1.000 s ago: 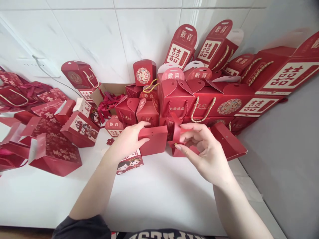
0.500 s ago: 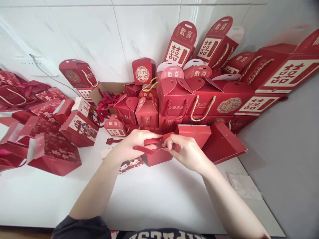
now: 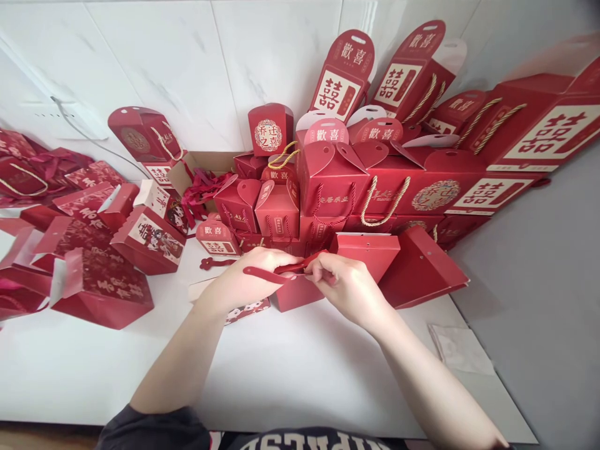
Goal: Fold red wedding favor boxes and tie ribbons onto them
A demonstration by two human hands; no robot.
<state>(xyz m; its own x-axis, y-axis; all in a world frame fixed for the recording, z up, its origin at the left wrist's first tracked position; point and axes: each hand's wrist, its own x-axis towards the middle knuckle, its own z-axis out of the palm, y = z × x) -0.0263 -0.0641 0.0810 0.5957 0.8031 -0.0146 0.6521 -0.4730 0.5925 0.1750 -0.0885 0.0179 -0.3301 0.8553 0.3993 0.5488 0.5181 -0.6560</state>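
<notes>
A small red paper gift box stands on the white table, its top between my two hands. My left hand curls over the box's left side, with its fingertips behind the top flaps. A narrow red strap with a rounded end sticks out leftward across that hand. Thumb and fingers of my right hand are pinched at the right of the box's opening, on the strap's other end or the rim; the exact grip is hidden. A white, red-patterned box lies partly beneath my left hand.
Stacked red gift boxes with rope handles line the wall. Two larger red boxes stand just right of my hands. Red bags crowd the left. A flower-ended strap and a clear packet lie on the table.
The strap's free end has shifted slightly left and lies more curved. My right fingers have closed in tighter at the box top. The view has tilted a little.
</notes>
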